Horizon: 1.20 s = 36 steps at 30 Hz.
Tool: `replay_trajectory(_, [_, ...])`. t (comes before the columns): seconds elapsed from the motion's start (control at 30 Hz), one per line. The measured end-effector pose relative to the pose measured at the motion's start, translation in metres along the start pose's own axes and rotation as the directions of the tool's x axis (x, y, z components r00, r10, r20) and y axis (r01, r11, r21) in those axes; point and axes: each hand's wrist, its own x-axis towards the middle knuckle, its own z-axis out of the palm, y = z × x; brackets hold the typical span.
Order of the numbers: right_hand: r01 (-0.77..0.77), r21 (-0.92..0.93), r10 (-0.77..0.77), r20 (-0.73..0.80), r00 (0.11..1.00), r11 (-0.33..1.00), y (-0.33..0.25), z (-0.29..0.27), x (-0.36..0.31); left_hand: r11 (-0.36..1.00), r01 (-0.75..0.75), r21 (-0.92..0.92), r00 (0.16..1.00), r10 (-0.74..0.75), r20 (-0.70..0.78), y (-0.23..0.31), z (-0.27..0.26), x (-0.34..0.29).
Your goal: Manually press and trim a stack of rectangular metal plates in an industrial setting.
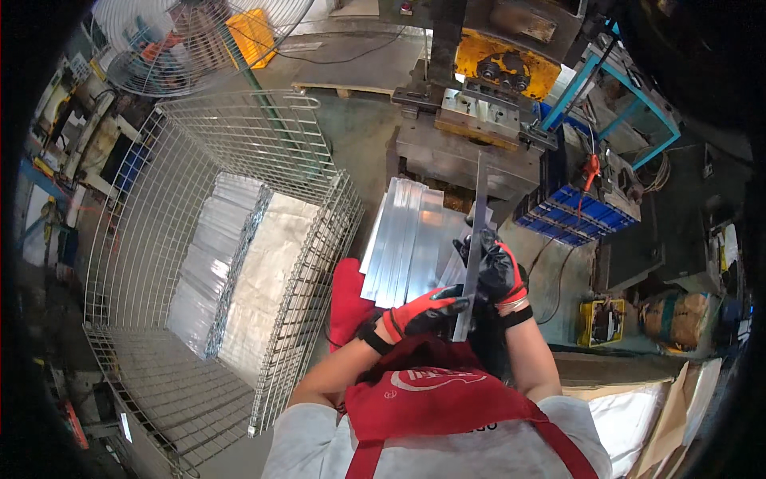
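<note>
A long, narrow metal strip (479, 203) stands almost edge-on in front of my body, pointing away from me. My left hand (427, 311), in a red and black glove, pinches it near its close end. Further up the strip, my right hand (496, 270) grips it in a matching glove, with the fingers partly hidden. Just left of the strip lies a pile of shiny metal strips (405, 239), side by side and overlapping. A red-covered leg (345, 302) shows beside this pile.
A large wire cage (307, 307) on the left contains rows of stacked strips and a beige sheet (267, 279). Ahead stands a press machine (479, 120) with a yellow part. Blue crates (570, 209), a yellow basket (601, 322) and cardboard (678, 415) are on the right. A fan (199, 48) stands far left.
</note>
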Motion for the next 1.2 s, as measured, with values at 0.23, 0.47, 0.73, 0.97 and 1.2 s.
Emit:
replay_trajectory(0.23, [-0.103,0.148,0.106,-0.017,0.994,0.984,0.003,-0.018,-0.007,0.561,0.474,0.679,0.839,-0.054,-0.542,0.046,0.018,0.006])
replay_trajectory(0.47, [-0.178,0.188,0.206,-0.143,0.968,0.966,0.001,-0.038,-0.036,-0.028,0.631,0.775,0.771,0.130,-0.623,0.010,-0.022,0.014])
replay_trajectory(0.73, [-0.013,-0.042,0.004,-0.217,0.976,0.999,0.010,-0.049,-0.045,-0.219,0.621,0.753,0.781,0.091,-0.618,-0.007,-0.030,0.029])
replay_trajectory(0.97, [-0.044,-0.031,0.039,-0.135,0.990,0.999,0.018,-0.062,-0.047,-0.324,0.306,0.895,0.950,0.039,-0.311,-0.033,0.014,0.062])
replay_trajectory(1.2, [0.023,-0.486,-0.094,-0.123,0.988,0.874,-0.003,-0.046,-0.051,-0.598,0.343,0.724,0.915,0.038,-0.402,-0.107,0.000,0.073])
